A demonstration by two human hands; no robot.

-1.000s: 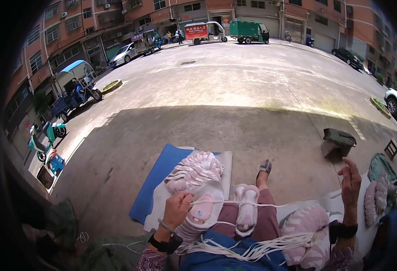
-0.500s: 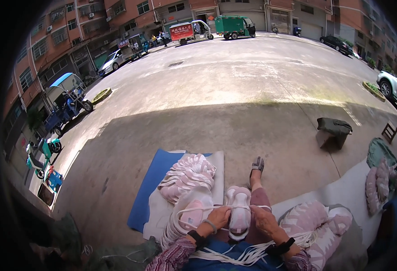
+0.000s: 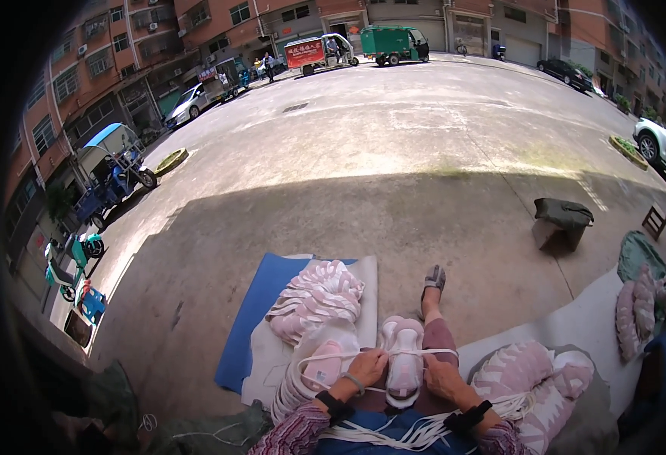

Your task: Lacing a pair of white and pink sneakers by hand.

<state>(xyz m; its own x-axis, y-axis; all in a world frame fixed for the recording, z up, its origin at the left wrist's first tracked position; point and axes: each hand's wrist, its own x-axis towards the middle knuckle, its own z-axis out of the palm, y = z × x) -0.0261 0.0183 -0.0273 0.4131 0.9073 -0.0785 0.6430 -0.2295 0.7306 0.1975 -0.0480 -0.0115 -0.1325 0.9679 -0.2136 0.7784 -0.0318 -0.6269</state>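
A pink and white shoe upper rests on my lap between my two hands. A white shoelace runs across its front part and out past both sides. On its left, my left hand is closed with the fingers pinched on the lace. My right hand is closed at the upper's right side, by the lace; its fingertips are partly hidden. Several loose white laces lie over the blue cloth on my lap.
Left of my lap, stacked pink and white uppers lie on a pale sheet over a blue mat. More uppers are heaped at my right. A covered box and small wooden chair stand farther right.
My right hand has moved slightly down, and the lace lies straighter across the upper. My left hand stays close to the same place. A distant person has shifted beside the parked vehicles.
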